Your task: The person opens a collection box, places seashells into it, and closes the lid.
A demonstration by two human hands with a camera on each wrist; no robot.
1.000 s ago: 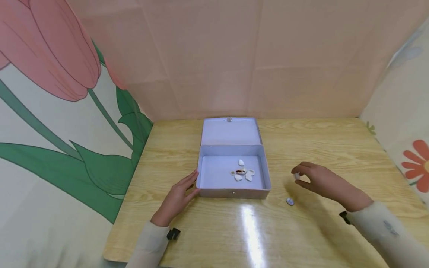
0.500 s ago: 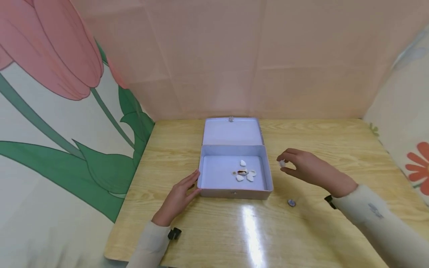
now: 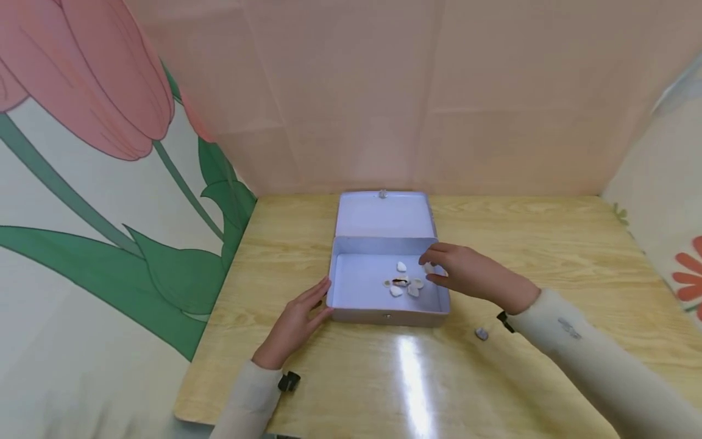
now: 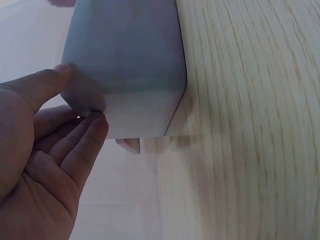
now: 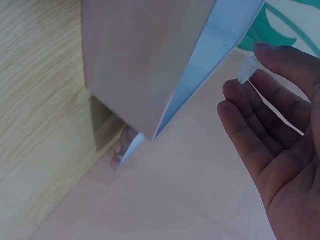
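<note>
Tabletop (image 3: 340,378) beneath, right hand (image 3: 477,274) (curved) pinches a white piece (image 5: 248,69).

We look down at a wooden tabletop (image 3: 548,244) with pale yellow grain and a rounded near-left corner. Behind it we see a salmon-pink cloth backdrop (image 3: 356,91), creased by straight folds and reaching down to the table's far edge. On our left, a whitish wall (image 3: 55,353) bears a large pink tulip (image 3: 109,73) with green stems (image 3: 183,189) and broad leaves (image 3: 109,286). On our right, another pale wall (image 3: 658,177) shows part of a red-orange flower (image 3: 692,277) and a small green sprig (image 3: 620,213). A bright white reflection (image 3: 412,384) streaks the near tabletop.
</note>
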